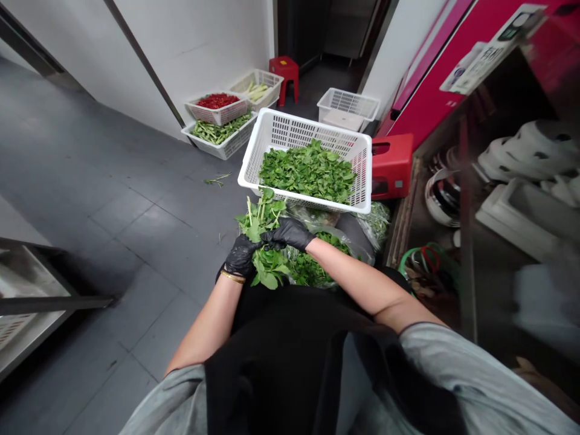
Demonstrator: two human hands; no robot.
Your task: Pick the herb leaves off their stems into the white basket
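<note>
My left hand (241, 254), in a black glove, is closed round a bunch of leafy greens (261, 219), whose stems point up and leaves hang below the fist. Against the same bunch, my right hand (290, 234), gloved too, has its fingertips pinched at the stems beside the left fingers. Just beyond both hands stands a white plastic basket (304, 124) holding a heap of picked green leaves (310, 171). Under my right forearm, more greens (312, 266) lie in a clear plastic bag (362, 246).
By the wall, white baskets hold red chillies (218, 101), green pods (217, 131) and pale vegetables (256, 90). A red stool (284, 78) stands behind them, another red stool (393, 163) right of the big basket. Shelving with crockery (528, 151) lines the right; stray stems (217, 179) lie on the floor.
</note>
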